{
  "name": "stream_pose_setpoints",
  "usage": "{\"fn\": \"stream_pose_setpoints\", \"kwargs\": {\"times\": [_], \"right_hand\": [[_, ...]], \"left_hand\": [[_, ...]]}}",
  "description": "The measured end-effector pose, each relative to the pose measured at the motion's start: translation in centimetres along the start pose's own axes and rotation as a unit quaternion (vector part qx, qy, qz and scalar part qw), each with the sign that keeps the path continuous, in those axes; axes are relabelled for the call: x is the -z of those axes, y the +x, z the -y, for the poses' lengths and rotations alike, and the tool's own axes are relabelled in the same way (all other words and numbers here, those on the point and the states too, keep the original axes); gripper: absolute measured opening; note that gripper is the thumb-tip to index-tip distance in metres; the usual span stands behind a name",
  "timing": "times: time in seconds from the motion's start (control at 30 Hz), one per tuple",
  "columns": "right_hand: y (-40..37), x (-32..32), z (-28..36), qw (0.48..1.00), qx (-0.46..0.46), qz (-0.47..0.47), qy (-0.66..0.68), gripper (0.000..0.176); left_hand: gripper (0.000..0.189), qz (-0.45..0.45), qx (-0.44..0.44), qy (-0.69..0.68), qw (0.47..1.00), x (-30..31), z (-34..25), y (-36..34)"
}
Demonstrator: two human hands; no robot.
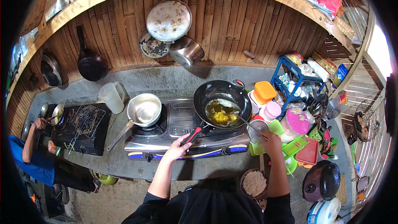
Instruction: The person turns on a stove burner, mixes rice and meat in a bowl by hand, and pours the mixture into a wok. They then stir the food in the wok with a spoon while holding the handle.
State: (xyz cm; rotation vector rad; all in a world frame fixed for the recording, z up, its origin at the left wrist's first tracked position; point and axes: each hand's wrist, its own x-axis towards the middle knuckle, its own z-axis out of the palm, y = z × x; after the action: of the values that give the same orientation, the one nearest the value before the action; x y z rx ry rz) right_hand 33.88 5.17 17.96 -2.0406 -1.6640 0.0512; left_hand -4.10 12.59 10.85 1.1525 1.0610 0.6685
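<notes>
A black wok sits on the right burner of the two-burner gas stove. Inside it, yellow food lies in oil, with a whitish patch on the far side. My left hand is closed round the wok's red and black handle. In my right hand is the long handle of a metal spatula, whose head reaches into the yellow food; its exact shape is partly hidden. Just by my right hand, a round strainer lies at the stove's right end.
A light saucepan stands on the left burner, its handle sticking out front-left. Plastic tubs, green and red trays and utensils crowd the right. A bowl of rice is low right. Far left, another person works at a second stove.
</notes>
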Motion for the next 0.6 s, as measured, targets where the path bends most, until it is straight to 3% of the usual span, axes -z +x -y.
{"fn": "stream_pose_setpoints", "kwargs": {"times": [0.17, 0.37, 0.6], "right_hand": [[-1.2, 5.3, 1.8, 0.996, -0.029, 0.071, -0.041, 0.026], [-1.3, 8.7, 3.1, 0.993, -0.007, 0.081, -0.083, 0.027], [-0.3, 2.7, 1.6, 0.996, 0.019, 0.066, -0.055, 0.026]], "left_hand": [[0.051, -0.015, 0.009, 0.001, 1.0, -0.3, -0.1, 0.0], [0.051, -0.008, -0.01, 0.007, 1.0, 0.0, 0.4, 0.3], [0.052, -0.002, -0.001, -0.011, 1.0, 0.0, 0.3, 0.3]]}}
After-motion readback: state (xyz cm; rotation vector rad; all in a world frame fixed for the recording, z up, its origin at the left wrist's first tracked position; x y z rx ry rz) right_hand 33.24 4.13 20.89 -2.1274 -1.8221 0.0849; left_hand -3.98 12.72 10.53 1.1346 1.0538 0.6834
